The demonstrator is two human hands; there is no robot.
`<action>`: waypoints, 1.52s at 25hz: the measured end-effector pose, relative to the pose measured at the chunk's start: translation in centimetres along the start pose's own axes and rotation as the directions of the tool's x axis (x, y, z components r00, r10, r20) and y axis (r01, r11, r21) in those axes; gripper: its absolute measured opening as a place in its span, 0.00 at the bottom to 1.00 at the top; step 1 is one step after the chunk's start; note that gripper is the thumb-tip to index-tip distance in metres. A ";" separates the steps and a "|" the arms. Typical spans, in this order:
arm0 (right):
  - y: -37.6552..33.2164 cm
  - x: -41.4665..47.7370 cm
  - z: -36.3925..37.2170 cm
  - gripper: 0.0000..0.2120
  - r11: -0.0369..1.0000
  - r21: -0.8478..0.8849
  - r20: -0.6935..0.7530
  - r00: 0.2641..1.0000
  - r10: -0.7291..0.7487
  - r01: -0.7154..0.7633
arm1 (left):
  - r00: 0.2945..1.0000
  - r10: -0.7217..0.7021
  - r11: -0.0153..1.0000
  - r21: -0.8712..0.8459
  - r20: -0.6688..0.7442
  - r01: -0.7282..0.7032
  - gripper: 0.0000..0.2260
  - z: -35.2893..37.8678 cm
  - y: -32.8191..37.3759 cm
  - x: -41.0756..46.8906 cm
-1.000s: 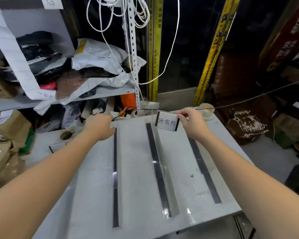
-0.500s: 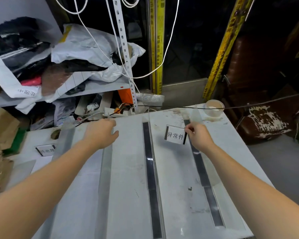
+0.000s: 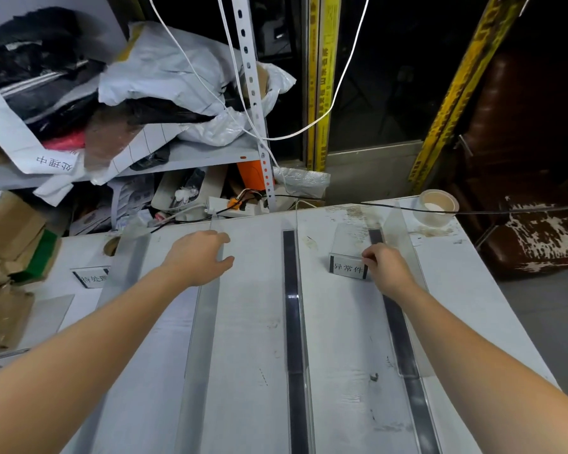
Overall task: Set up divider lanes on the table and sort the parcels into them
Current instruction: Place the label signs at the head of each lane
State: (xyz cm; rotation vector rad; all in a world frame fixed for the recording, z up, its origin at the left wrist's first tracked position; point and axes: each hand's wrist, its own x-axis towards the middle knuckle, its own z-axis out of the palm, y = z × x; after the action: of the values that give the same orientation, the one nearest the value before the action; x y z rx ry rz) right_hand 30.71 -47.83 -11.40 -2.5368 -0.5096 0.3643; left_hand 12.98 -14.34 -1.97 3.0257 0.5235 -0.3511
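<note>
Head view, the only one. Tabletop (image 3: 250, 322) carries clear acrylic dividers running away from me, each on a dark base strip. Middle divider (image 3: 294, 306) stands upright. Right divider (image 3: 397, 290) runs under my right forearm. The left divider (image 3: 204, 322) is the one I'm on now.

My right hand (image 3: 386, 268) has its grip pinched shut on the right edge of the lane label (image 3: 348, 268), a small acrylic sign stand with black characters. It sits in the lane between middle and right dividers, base apparently on the tabletop; contact hard to confirm.

My left hand (image 3: 197, 257) is on the far end of the left divider, fingers curled loosely over its top edge, thumb out. Grip looks half open, resting rather than clamped. Can't tell if it's truly gripping.

Handling, my guess: dividers are thin, stiff, light, slick acrylic. They'll likely tip or skate if pushed high, so hold low near the base strip or pinch the top edge at both ends. Label is very light; an edge pinch is enough, but it could topple easily.

Pose: both arms extended forward, roughly parallel, palms down, right wrist turned slightly inward.

A second label (image 3: 91, 277) lies at the tabletop's left side. No parcels in the lanes yet; bags (image 3: 164, 77) are piled on the shelf (image 3: 194, 157) behind.
</note>
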 end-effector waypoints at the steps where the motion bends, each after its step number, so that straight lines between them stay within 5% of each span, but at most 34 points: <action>1: 0.2 0.0 0.1 0.10 1.000 -0.008 0.009 1.000 0.022 -0.022 | 1.000 -0.007 1.000 -0.013 0.012 0.007 0.26 0.1 0.0 0.1; 9: -3.8 -0.6 -1.2 0.21 1.000 -0.017 -0.004 1.000 -0.012 0.012 | 0.996 -0.058 0.998 -0.024 0.071 0.060 0.26 -1.6 -1.4 -0.1; 20: -23.9 -2.3 -0.7 0.24 0.914 -0.281 0.085 0.956 -0.281 0.293 | 0.990 -0.131 0.990 -0.058 -0.050 0.128 0.20 -8.5 -15.1 -6.6; 30: -42.0 -9.0 10.6 0.27 0.891 -0.325 0.167 0.947 -0.276 0.317 | 0.984 -0.180 0.976 -0.126 0.018 0.180 0.27 -5.6 -34.1 -15.4; 38: -53.9 -14.0 23.0 0.24 0.874 -0.211 0.310 0.878 -0.364 0.437 | 0.996 -0.048 0.963 -0.262 0.076 0.067 0.27 0.1 -41.6 -18.8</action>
State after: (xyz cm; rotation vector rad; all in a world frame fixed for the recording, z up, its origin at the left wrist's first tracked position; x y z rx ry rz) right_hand -5.04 -0.95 0.82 -2.5599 -1.2517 0.4996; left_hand -18.34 18.73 1.80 2.7365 0.6016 -0.3554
